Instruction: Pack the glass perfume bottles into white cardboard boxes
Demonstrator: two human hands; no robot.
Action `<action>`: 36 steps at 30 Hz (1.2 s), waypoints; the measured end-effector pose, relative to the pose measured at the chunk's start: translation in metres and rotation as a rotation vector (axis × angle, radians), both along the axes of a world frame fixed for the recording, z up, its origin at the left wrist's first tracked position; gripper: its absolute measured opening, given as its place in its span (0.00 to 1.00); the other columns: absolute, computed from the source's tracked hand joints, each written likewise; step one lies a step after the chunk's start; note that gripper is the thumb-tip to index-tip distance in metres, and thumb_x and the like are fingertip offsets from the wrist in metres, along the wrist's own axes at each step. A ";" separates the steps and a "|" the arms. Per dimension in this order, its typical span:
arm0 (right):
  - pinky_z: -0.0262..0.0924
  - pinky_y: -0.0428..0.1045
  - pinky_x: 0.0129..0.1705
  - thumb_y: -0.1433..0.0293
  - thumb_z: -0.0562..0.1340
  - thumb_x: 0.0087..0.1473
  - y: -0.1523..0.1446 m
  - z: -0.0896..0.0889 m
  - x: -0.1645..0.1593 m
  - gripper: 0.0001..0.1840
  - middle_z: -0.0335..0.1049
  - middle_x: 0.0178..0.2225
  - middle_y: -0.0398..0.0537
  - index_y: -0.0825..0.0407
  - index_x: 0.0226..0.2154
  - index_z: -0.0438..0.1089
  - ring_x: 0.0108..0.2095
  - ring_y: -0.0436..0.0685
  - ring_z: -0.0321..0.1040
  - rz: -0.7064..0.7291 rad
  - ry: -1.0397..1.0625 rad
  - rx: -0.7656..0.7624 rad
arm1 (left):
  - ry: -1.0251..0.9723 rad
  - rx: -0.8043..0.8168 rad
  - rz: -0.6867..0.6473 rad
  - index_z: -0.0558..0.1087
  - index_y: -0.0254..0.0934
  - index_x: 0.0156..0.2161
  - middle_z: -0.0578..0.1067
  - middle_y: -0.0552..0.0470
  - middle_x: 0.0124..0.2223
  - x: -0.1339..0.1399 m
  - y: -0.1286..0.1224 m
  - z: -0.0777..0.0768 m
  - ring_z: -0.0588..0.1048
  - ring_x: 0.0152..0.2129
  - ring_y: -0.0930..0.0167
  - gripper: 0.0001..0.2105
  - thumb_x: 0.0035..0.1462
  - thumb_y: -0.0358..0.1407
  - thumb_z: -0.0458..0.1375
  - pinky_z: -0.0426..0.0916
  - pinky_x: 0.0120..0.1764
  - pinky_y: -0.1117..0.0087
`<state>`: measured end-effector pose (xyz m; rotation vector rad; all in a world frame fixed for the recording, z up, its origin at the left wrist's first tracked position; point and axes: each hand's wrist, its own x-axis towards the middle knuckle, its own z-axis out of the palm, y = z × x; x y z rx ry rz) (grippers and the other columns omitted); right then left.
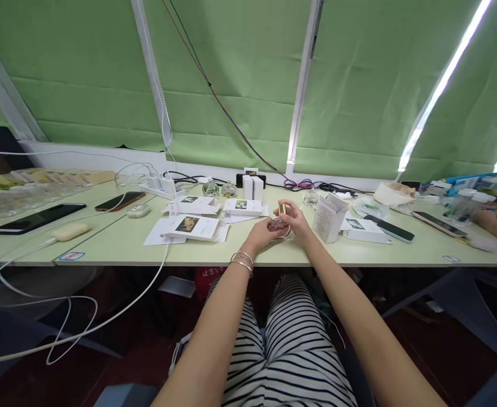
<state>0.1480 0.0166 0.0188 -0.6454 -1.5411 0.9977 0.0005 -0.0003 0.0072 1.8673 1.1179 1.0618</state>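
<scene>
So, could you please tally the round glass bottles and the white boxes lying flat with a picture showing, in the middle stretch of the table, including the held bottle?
Round glass bottles not held: 3
Round glass bottle between the left hand and right hand: 1
White boxes lying flat, picture showing: 4
Total: 8

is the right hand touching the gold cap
Touching. The head view shows the right hand with thumb and fingers against the gold cap.

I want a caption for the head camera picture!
Left hand holds a clear bottle; right hand holds a gold cap.
</scene>
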 end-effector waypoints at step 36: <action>0.61 0.55 0.46 0.68 0.59 0.51 -0.024 -0.009 0.004 0.34 0.68 0.42 0.49 0.45 0.59 0.48 0.38 0.56 0.68 -0.264 -0.426 0.259 | -0.061 -0.002 -0.036 0.74 0.33 0.37 0.76 0.47 0.32 -0.002 0.004 0.000 0.74 0.33 0.64 0.16 0.42 0.40 0.64 0.71 0.38 0.65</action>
